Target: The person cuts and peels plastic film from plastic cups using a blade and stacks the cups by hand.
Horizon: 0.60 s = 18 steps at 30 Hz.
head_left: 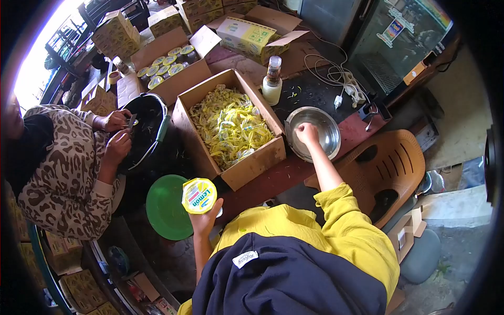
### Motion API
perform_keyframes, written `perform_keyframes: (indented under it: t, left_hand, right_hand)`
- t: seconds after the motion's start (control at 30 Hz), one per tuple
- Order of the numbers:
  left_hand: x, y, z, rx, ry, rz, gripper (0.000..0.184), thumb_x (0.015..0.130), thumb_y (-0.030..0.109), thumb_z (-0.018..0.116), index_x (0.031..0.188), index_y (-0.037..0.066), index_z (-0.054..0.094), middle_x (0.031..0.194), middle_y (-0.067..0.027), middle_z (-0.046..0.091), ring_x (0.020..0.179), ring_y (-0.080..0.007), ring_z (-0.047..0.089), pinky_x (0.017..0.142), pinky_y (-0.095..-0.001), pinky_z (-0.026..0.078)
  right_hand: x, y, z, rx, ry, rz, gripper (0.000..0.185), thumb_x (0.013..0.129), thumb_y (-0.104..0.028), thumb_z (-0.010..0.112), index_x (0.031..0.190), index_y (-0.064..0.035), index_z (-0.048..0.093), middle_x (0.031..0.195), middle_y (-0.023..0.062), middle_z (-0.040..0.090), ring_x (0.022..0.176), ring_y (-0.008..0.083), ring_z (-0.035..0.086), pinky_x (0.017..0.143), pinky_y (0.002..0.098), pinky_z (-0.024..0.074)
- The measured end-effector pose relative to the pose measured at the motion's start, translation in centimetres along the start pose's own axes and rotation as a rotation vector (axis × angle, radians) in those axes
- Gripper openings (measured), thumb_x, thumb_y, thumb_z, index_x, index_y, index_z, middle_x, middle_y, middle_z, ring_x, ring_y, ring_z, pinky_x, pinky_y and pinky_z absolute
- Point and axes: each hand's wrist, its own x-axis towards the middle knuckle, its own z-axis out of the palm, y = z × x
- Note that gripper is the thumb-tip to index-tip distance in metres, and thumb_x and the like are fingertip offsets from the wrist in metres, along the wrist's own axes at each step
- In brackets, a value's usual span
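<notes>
My left hand (206, 221) is closed around a cup with a yellow and white "Lemon" lid (199, 196), its printed top facing up. The cup is beside a round green plastic lid or basin (164, 207). My right hand (307, 134) is over a shiny metal bowl (332, 135), fingers curled together; what they hold, if anything, is hidden. A dark, thin piece shows at the bowl's left rim, too unclear to name. Between my hands and beyond them stands a cardboard box (247, 167) heaped with yellow and clear plastic trimmings (228, 126).
At left, a co-worker in a leopard-print top (68, 178) works with both hands over a black bucket (157, 142). Farther back is an open carton of lidded cups (165, 65). Stacked cups (272, 89), a cable with a power strip (353, 89) and an orange chair (388, 168) stand right.
</notes>
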Motion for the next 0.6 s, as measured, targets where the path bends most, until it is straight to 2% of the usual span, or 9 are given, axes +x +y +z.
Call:
perform_keyframes:
  t: [0.17, 0.2, 0.3, 0.37, 0.4, 0.43, 0.5, 0.57, 0.6]
  left_hand:
    - [0.1, 0.1, 0.8, -0.048, -0.034, -0.057, 0.030, 0.071, 0.003, 0.067, 0.100, 0.002, 0.057, 0.091, -0.0051, 0.062, 0.080, -0.0124, 0.059, 0.073, -0.0266, 0.048]
    - [0.4, 0.0, 0.4, -0.049, -0.050, -0.031, 0.030, 0.072, 0.005, 0.066, 0.100, 0.001, 0.057, 0.091, -0.0055, 0.062, 0.080, -0.0128, 0.059, 0.073, -0.0268, 0.048]
    - [1.1, -0.7, 0.2, -0.183, -0.124, 0.050, 0.030, 0.075, 0.014, 0.065, 0.100, -0.001, 0.057, 0.092, -0.0075, 0.062, 0.081, -0.0150, 0.060, 0.074, -0.0279, 0.048]
    - [1.7, -0.7, 1.1, -0.093, -0.110, 0.057, 0.032, 0.073, 0.009, 0.066, 0.101, -0.002, 0.056, 0.094, -0.0084, 0.062, 0.082, -0.0152, 0.060, 0.076, -0.0281, 0.047]
    - [2.0, 0.2, 1.7, -0.124, -0.102, 0.008, 0.034, 0.064, 0.002, 0.072, 0.095, 0.001, 0.059, 0.090, -0.0028, 0.062, 0.079, -0.0097, 0.058, 0.073, -0.0242, 0.046]
    - [2.2, 1.0, 2.0, -0.227, -0.122, -0.041, 0.037, 0.062, 0.003, 0.074, 0.096, 0.001, 0.059, 0.090, -0.0036, 0.063, 0.080, -0.0103, 0.059, 0.075, -0.0247, 0.046]
    - [2.9, 1.7, 2.3, -0.124, -0.115, 0.122, 0.039, 0.061, 0.005, 0.076, 0.096, 0.001, 0.058, 0.091, -0.0048, 0.063, 0.081, -0.0108, 0.059, 0.076, -0.0251, 0.046]
    - [3.7, 2.1, 2.6, -0.141, -0.125, 0.149, 0.040, 0.060, 0.006, 0.076, 0.095, 0.000, 0.058, 0.090, -0.0054, 0.063, 0.081, -0.0114, 0.059, 0.077, -0.0253, 0.046]
    - [4.0, 2.0, 2.5, -0.112, -0.125, 0.165, 0.041, 0.060, 0.005, 0.076, 0.096, 0.000, 0.057, 0.089, -0.0054, 0.063, 0.082, -0.0112, 0.059, 0.077, -0.0254, 0.046]
  right_hand:
    - [-0.5, 0.9, 2.5, 0.129, 0.100, 0.041, 0.029, 0.065, -0.027, 0.073, 0.085, -0.0061, 0.066, 0.079, 0.0103, 0.066, 0.079, 0.0223, 0.064, 0.074, 0.0300, 0.0487]
    - [-0.1, 0.4, 3.4, 0.193, 0.047, 0.093, 0.029, 0.063, -0.023, 0.071, 0.089, -0.0101, 0.066, 0.089, 0.0101, 0.065, 0.088, 0.0240, 0.061, 0.078, 0.0333, 0.0479]
    - [0.1, 0.4, 4.3, 0.307, 0.079, 0.100, 0.027, 0.063, -0.018, 0.068, 0.089, -0.0097, 0.066, 0.086, 0.0096, 0.066, 0.085, 0.0229, 0.062, 0.077, 0.0322, 0.0481]
    - [0.1, 0.7, 3.5, 0.416, 0.089, 0.117, 0.031, 0.061, -0.013, 0.068, 0.091, -0.0075, 0.065, 0.081, 0.0102, 0.066, 0.079, 0.0210, 0.063, 0.076, 0.0308, 0.0484]
    - [0.5, 1.1, 3.2, 0.434, 0.076, 0.147, 0.036, 0.060, -0.013, 0.069, 0.095, -0.0056, 0.063, 0.082, 0.0104, 0.066, 0.079, 0.0201, 0.064, 0.076, 0.0308, 0.0483]
    - [0.9, 2.4, 2.8, 0.469, 0.098, 0.042, 0.039, 0.061, -0.012, 0.071, 0.099, -0.0047, 0.062, 0.080, 0.0103, 0.066, 0.076, 0.0186, 0.063, 0.071, 0.0297, 0.0495]
    - [-0.6, 2.3, -0.5, 0.830, -0.001, -0.036, 0.042, 0.068, -0.008, 0.071, 0.107, -0.0019, 0.056, 0.077, 0.0053, 0.064, 0.064, 0.0103, 0.058, 0.055, 0.0210, 0.0450]
    - [-2.1, 2.1, -3.6, 1.138, -0.177, 0.074, 0.044, 0.068, -0.007, 0.070, 0.109, -0.0029, 0.055, 0.078, 0.0010, 0.063, 0.064, 0.0073, 0.056, 0.053, 0.0189, 0.0413]
    - [-1.1, 4.3, -3.3, 0.775, -0.144, -0.071, 0.038, 0.065, -0.006, 0.071, 0.101, -0.0042, 0.059, 0.074, 0.0022, 0.064, 0.065, 0.0108, 0.058, 0.056, 0.0233, 0.0449]
